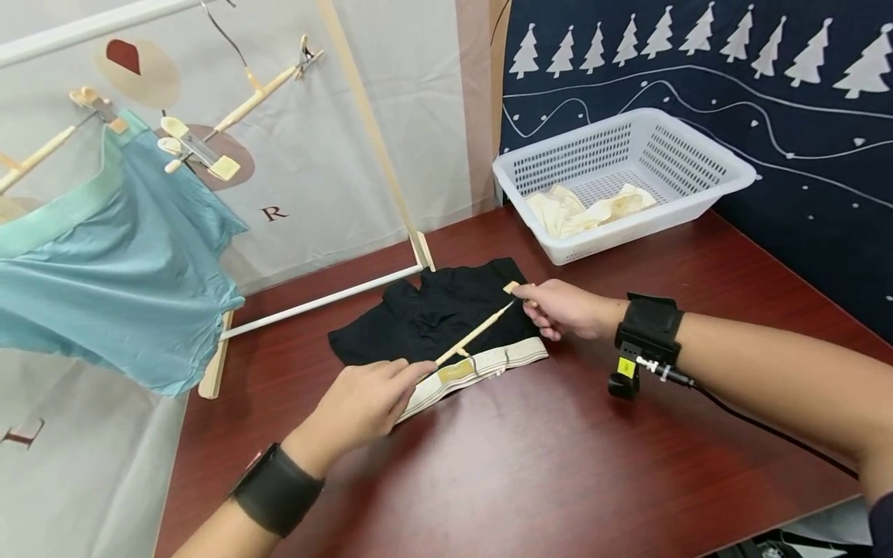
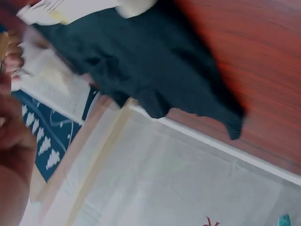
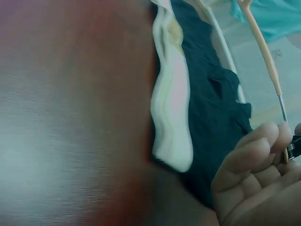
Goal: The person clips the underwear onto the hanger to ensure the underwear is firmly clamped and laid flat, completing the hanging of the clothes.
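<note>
Black boxer briefs (image 1: 432, 310) lie on the table, their white waistband (image 1: 526, 351) toward the near side. Over them both hands hold a wooden clip hanger (image 1: 481, 332), its metal hook hanging down across the waistband. My right hand (image 1: 568, 310) pinches the clip (image 1: 512, 287) at the hanger's right end, fingers curled beneath it. At the other end my left hand (image 1: 370, 399) grips the hanger, its fingers hiding that end. In the right wrist view the hanger's bar (image 3: 263, 44) runs up from the right hand (image 3: 263, 174), beside the briefs (image 3: 211, 94).
Blue boxer briefs (image 1: 132, 256) hang from a clip hanger on a white rack (image 1: 328, 300) at left. Another clip hanger (image 1: 258, 99) hangs beside them. A white plastic basket (image 1: 628, 225) with cream cloth (image 1: 593, 213) stands at the back right of the table (image 1: 593, 449).
</note>
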The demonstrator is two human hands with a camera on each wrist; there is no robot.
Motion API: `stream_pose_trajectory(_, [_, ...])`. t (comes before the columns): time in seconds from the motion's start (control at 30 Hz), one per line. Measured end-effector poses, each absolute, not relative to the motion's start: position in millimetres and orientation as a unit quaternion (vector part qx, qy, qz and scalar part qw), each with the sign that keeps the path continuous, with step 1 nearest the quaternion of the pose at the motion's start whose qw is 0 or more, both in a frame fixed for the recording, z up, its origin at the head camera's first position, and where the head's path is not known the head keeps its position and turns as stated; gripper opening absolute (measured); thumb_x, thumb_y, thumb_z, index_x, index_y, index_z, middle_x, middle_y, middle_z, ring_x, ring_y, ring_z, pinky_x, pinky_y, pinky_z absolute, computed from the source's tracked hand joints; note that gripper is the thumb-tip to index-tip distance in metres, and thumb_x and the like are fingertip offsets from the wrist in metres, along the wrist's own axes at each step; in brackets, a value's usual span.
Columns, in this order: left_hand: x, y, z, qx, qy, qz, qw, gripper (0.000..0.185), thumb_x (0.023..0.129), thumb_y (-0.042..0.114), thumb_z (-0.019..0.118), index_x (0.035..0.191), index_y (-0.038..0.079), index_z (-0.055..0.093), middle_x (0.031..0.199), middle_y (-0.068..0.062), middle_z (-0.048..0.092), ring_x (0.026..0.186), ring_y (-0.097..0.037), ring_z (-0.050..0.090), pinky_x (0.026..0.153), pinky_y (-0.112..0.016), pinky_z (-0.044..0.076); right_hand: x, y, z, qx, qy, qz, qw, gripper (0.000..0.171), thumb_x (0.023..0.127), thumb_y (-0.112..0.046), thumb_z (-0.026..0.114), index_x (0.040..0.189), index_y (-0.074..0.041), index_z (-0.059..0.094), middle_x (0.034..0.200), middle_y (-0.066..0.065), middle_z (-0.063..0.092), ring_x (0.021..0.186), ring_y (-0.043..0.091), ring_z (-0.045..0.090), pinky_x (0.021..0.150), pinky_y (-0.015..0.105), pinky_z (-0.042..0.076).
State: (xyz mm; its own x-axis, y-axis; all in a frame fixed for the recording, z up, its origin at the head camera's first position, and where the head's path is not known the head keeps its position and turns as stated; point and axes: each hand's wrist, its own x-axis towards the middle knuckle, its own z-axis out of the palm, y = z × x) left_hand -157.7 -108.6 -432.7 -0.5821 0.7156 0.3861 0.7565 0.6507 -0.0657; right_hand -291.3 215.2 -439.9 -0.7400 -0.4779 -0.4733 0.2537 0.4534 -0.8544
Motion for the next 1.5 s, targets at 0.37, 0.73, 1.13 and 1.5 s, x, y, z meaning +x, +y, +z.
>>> stream_pose_trajectory(0.37, [-135,-102,-480,-0.452,-0.847,0.101,0.261,0.042,0.095,0.006,0.044,0.132,0.016,0.063,0.083,0.001,0.058,0.065,-0.016,0.052,0.053,-0.025,0.044,-255,232,-459,-0.074,0.796,-0.479,0.364,0.056,0.105,-0.047,0.042,0.064,-0.008,0.045,0.051,-0.003,0.038,0.042,0.013,0.04,0.044,0.026,0.038])
stream_pose_trajectory(0.73, [-118,-87,-506,-0.421,-0.889,0.097,0.153,0.041,0.1,0.028,0.04,0.139,0.027,0.051,0.103,-0.003,0.057,0.074,-0.021,0.053,0.06,-0.032,0.042,-249,241,-468,-0.054,0.781,-0.505,0.364,0.055,0.104,-0.049,0.043,0.066,-0.009,0.045,0.05,-0.004,0.033,0.042,0.012,0.038,0.044,0.025,0.036])
stream_pose_trajectory(1.13, [-117,-86,-512,-0.411,-0.902,0.095,0.097,0.062,0.099,0.062,0.037,0.154,0.033,0.036,0.116,-0.007,0.055,0.093,-0.024,0.052,0.077,-0.04,0.04,-241,248,-466,-0.076,0.772,-0.51,0.372,0.053,0.106,-0.047,0.041,0.073,-0.005,0.046,0.053,-0.002,0.039,0.041,0.014,0.04,0.043,0.026,0.037])
stream_pose_trajectory(1.5, [-152,-62,-468,-0.406,-0.893,0.003,0.196,0.054,0.092,0.043,0.06,0.143,0.024,0.054,0.12,-0.007,0.061,0.086,-0.025,0.058,0.072,-0.04,0.045,-235,253,-462,-0.112,0.815,-0.452,0.346,0.055,0.106,-0.048,0.04,0.066,-0.009,0.042,0.049,-0.004,0.034,0.039,0.015,0.038,0.04,0.026,0.035])
